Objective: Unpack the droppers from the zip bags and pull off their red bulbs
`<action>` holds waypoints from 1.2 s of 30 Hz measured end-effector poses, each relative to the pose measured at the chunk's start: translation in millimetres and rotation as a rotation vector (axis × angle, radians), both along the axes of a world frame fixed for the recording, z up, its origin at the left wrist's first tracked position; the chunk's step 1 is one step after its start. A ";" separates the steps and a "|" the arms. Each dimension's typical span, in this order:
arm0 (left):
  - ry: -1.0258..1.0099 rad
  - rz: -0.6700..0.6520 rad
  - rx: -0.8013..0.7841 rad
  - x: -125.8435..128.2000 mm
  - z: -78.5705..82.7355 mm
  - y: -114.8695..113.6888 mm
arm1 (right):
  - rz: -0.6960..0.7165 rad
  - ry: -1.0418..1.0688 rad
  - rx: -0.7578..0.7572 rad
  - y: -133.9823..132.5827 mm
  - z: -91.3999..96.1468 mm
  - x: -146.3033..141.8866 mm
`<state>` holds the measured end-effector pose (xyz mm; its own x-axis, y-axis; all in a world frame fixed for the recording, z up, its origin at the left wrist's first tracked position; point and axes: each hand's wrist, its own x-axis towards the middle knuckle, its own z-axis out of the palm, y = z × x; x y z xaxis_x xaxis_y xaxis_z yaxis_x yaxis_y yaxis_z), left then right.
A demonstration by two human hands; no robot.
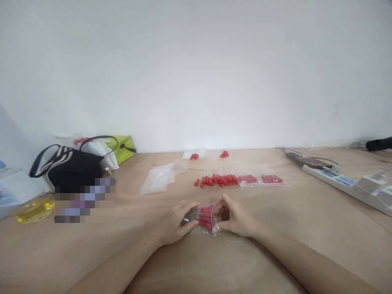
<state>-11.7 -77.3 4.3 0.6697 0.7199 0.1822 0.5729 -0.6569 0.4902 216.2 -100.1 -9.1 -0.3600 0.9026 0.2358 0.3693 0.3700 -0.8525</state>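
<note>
A clear zip bag (207,232) lies in front of me with several red-headed sticks (207,216) inside, their red ends toward the right. My left hand (179,222) is closed on the left end of the bag, thumb along its near edge. At the bag's right end, my right hand (235,216) pinches the bag's edge between thumb and fingers. Just beyond the hands, a row of loose red-headed sticks (218,179) rests on the table. Two filled zip bags (272,179) of the same sticks lie to their right.
Flat clear bags (157,179) lie left of the loose sticks. Small red pieces (224,154) sit near the wall. A black bag (76,169), a green bag (124,149) and a yellow item (33,210) occupy the left. On the right are a power strip (343,183) and a phone (310,160).
</note>
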 end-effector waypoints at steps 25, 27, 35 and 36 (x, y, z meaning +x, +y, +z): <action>-0.058 0.036 -0.091 6.3 1.6 3.1 | -0.196 -0.255 0.184 -6.4 2.8 -13.9; -0.049 0.048 -0.101 6.0 1.4 3.6 | -0.190 -0.258 0.178 -5.8 3.3 -11.8; -0.059 0.041 -0.114 4.1 -2.4 5.7 | -0.142 -0.137 0.084 -3.4 4.0 -9.4; -0.061 0.039 -0.117 3.9 -2.8 6.0 | -0.136 -0.124 0.077 -3.1 4.8 -8.1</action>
